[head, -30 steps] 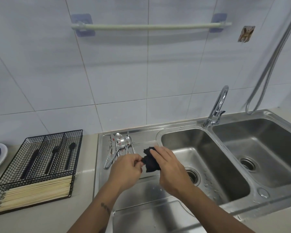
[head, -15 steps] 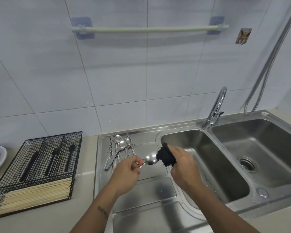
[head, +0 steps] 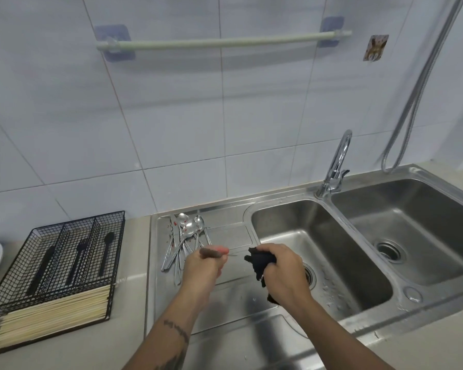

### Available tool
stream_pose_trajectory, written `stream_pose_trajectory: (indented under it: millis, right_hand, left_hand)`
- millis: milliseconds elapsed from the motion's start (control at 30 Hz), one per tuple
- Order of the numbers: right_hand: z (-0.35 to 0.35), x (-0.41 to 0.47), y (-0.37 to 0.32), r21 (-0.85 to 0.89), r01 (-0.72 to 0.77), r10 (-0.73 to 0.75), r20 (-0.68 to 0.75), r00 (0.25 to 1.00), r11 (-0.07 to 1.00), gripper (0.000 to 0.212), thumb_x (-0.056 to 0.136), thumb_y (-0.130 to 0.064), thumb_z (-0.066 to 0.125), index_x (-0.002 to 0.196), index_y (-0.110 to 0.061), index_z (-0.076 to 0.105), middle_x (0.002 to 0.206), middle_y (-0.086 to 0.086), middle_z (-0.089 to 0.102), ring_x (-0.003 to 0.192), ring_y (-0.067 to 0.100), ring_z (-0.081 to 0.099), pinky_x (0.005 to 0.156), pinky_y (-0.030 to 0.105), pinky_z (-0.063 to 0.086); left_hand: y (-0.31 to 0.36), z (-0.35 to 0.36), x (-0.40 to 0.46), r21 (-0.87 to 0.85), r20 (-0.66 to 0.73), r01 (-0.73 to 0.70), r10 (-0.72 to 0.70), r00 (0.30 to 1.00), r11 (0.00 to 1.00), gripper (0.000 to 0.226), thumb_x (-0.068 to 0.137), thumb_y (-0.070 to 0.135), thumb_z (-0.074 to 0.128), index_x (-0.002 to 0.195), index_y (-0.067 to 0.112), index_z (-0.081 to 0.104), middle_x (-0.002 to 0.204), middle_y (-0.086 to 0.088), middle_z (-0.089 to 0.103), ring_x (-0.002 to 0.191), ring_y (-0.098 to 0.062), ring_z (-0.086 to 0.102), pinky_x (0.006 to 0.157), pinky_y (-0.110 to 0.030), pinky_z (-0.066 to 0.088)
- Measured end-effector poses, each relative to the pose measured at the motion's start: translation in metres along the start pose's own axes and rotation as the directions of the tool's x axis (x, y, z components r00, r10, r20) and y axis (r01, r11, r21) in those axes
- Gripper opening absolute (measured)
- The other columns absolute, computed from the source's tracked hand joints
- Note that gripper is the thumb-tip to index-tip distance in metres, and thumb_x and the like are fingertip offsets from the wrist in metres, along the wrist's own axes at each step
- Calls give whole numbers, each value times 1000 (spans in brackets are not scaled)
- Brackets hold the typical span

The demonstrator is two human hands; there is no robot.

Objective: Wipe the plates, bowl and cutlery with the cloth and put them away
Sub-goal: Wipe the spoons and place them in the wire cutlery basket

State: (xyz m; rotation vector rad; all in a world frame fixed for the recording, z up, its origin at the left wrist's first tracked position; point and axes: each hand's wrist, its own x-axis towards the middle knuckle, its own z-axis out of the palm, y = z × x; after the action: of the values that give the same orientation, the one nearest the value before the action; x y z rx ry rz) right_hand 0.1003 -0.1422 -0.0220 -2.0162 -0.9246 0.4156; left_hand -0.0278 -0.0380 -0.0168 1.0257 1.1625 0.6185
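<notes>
basket (head: pixel 64 252) left of sink (head: pixel 318 236)

A pale towel rail (head: pixel 225 41) is fixed to the white tiled wall (head: pixel 171 116) above a steel double sink (head: pixel 401 236), with a chrome tap (head: pixel 336 166) and a dangling metal hose (head: pixel 422 84).

Both hands (head: pixel 202 265) (head: pixel 284 271) fisted, apart.

A home kitchen: steel double sink (head: pixel 401 308), tap (head: pixel 337 164), tiled wall (head: pixel 171 116).
</notes>
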Motion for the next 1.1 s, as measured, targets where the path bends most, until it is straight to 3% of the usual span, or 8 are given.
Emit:
stream_pose_trajectory:
  millis: [100,267,367,533,667,833,967,1100]
  right_hand:
    - [4,-1,1,4,-5,5,-13,1000,1000,51,68,-11,40,107,-31,67,99,-7,64,85,16,63,78,37,55]
    - [12,-4,-8,-57,110,-110,4,994,992,45,87,-2,51,128,-18,55,115,-6,53,106,9,49,92,15,35]
    - [17,-3,-5,-122,180,-181,4,984,976,52,85,-1,52,134,-18,51,125,-6,50,116,12,45,101,21,37]
    - [28,-6,-8,-371,397,-421,19,907,839,69,68,3,61,135,-12,49,135,6,46,118,24,46,97,32,45]
    - [37,-7,-4,-408,528,-544,88,835,745,73,67,2,50,140,-6,44,141,13,44,126,29,44,102,39,42]
    - [27,3,14,-420,478,-504,55,862,771,75,63,5,59,136,-9,49,137,11,49,122,28,48,97,44,46]
    - [32,1,3,-440,607,-623,129,772,662,63,73,-2,47,136,-8,49,137,12,49,125,28,46,102,40,40]
    - [23,11,14,-454,574,-598,107,795,682,68,66,0,63,133,-11,52,125,8,55,112,27,52,93,41,47]
  left_hand:
    - [2,2,0,12,-21,-2,2,1000,1000,15,90,-7,60,89,5,70,81,-10,68,74,-21,65,77,-34,58]
    - [7,7,-6,116,13,-97,96,995,989,20,98,22,59,92,11,74,78,-5,69,74,-20,66,75,-37,55]
    - [8,8,-6,192,-36,-148,158,987,970,26,98,25,57,85,18,77,80,-2,70,75,-18,62,81,-41,56]
    - [10,12,-7,-38,-129,-152,146,981,988,12,94,12,66,87,5,74,67,-5,71,65,-18,69,73,-38,62]
    - [22,12,-10,-285,-86,-104,83,993,953,10,95,2,61,97,7,69,83,-12,73,77,-26,73,63,-30,60]
    - [22,0,-8,-388,-93,-18,-20,995,921,13,95,0,58,105,2,66,93,-18,71,89,-33,71,77,-39,59]
    - [22,6,-10,-442,-75,39,-80,994,896,11,98,5,55,102,7,66,90,-15,70,82,-26,69,73,-34,56]
    - [21,3,-8,-504,-28,77,-105,994,860,13,98,5,56,107,4,65,100,-19,68,90,-31,69,78,-38,59]
